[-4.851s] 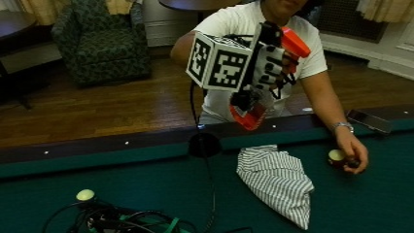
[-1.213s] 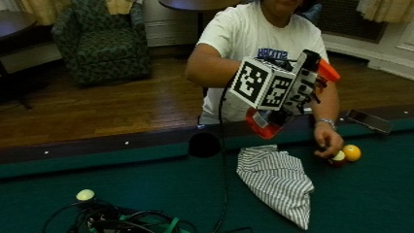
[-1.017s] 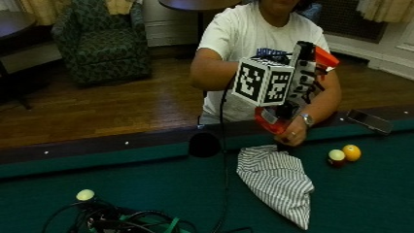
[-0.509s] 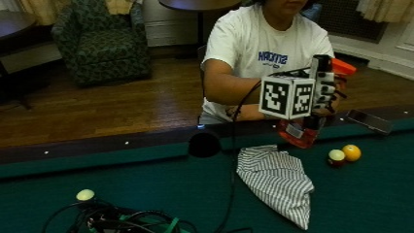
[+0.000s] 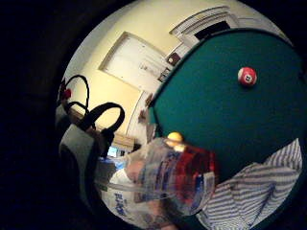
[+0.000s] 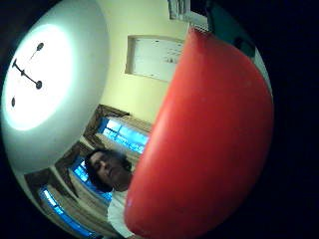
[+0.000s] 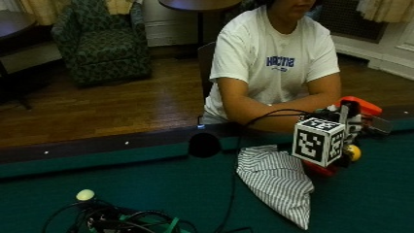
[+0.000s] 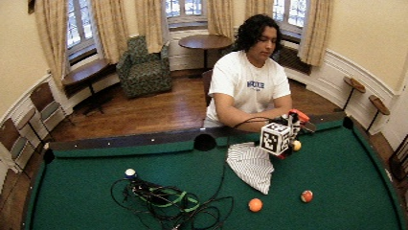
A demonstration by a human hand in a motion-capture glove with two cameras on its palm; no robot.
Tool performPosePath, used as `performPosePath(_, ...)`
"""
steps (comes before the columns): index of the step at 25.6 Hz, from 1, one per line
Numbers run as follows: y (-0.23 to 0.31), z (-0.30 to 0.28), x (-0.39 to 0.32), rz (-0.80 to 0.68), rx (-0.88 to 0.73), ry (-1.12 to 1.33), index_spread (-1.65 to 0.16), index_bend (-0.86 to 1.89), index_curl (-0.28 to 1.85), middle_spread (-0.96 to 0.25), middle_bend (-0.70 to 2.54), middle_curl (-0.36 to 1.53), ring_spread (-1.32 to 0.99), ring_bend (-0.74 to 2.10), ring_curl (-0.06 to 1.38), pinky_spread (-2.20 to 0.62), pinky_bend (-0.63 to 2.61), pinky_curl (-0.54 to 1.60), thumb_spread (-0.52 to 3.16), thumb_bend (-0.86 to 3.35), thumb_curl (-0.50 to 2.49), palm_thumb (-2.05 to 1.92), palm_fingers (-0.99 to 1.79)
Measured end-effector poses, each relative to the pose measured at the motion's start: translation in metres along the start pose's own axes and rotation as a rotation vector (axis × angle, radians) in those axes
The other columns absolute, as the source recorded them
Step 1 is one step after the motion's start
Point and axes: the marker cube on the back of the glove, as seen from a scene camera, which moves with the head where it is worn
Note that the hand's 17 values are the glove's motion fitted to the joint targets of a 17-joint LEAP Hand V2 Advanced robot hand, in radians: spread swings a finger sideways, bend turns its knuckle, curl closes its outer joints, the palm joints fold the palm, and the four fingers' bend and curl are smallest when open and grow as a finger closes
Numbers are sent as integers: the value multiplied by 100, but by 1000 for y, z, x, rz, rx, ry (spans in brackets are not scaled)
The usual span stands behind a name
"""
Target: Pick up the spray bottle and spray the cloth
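The spray bottle (image 7: pixel 353 108) has an orange trigger head and a clear body with a red base (image 7: pixel 320 169). My gloved right hand (image 7: pixel 347 127) grips it, low over the green felt, just right of the striped cloth (image 7: pixel 278 179). The base is at or just above the felt; I cannot tell which. The cloth lies crumpled on the table near the rail. In the little finger side palm view the bottle (image 5: pixel 182 179) is close to the palm with the cloth (image 5: pixel 261 189) beside it. The orange head (image 6: pixel 209 144) fills the thumb side palm view.
A yellow ball (image 7: pixel 353 152) lies right behind the bottle. An orange ball (image 8: pixel 255 204) and a red ball (image 8: pixel 306 196) sit further out on the felt. A cable tangle (image 8: pixel 165 201) and a white ball (image 8: pixel 129 172) lie to the left. The bare forearm (image 7: pixel 259 114) rests along the rail.
The gloved hand has carried the bottle from chest height down and to the right, to the felt beside the cloth. The cloth has not moved.
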Motion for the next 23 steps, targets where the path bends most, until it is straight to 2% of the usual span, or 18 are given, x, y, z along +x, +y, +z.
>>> performPosePath(11, -10, 24, 44, -27, -10, 18, -27, 19, 67, -21, 58, 60, -22, 79, 50, -31, 54, 42, 56, -2, 86, 94, 134)
performPosePath(23, -53, 44, 61, -71, 33, 19, -27, 19, 67, -21, 59, 60, -22, 79, 50, -31, 53, 42, 55, -3, 87, 93, 135)
